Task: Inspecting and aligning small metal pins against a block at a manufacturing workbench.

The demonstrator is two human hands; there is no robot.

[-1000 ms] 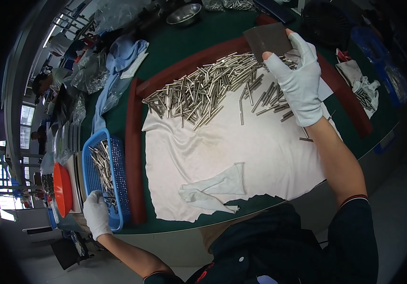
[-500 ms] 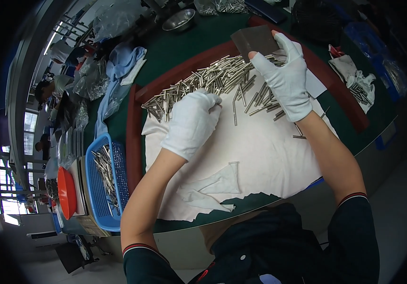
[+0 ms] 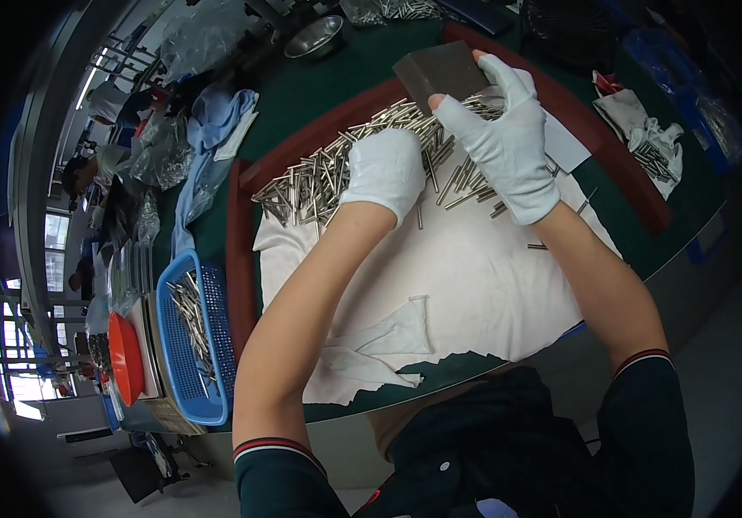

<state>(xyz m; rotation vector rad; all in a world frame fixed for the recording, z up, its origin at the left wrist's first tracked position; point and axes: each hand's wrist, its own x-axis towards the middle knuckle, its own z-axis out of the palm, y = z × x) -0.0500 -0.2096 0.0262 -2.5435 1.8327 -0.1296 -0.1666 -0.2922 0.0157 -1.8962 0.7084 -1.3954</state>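
Note:
My right hand (image 3: 509, 138), in a white glove with bare fingertips, grips a dark flat-faced block (image 3: 440, 72) between thumb and fingers. The block is over the far edge of a heap of thin metal pins (image 3: 315, 180). My left hand (image 3: 385, 171), gloved in white too, is at the near side of that heap. Its fingers point down and away, hidden behind the back of the hand, so whether it holds a pin does not show. Several loose pins (image 3: 466, 186) lie between the hands on a pale cloth (image 3: 483, 276).
Dark red rails (image 3: 243, 250) border the cloth on the green table. At the left stands a blue basket (image 3: 226, 345) with pins, beside a red bowl (image 3: 126, 358). A metal bowl (image 3: 314, 38) sits at the back. A crumpled white rag (image 3: 388, 337) lies near the front edge.
My left hand has moved right along the heap, toward the right hand, and its fingers have turned out of sight. The block and my right hand appear slightly farther left.

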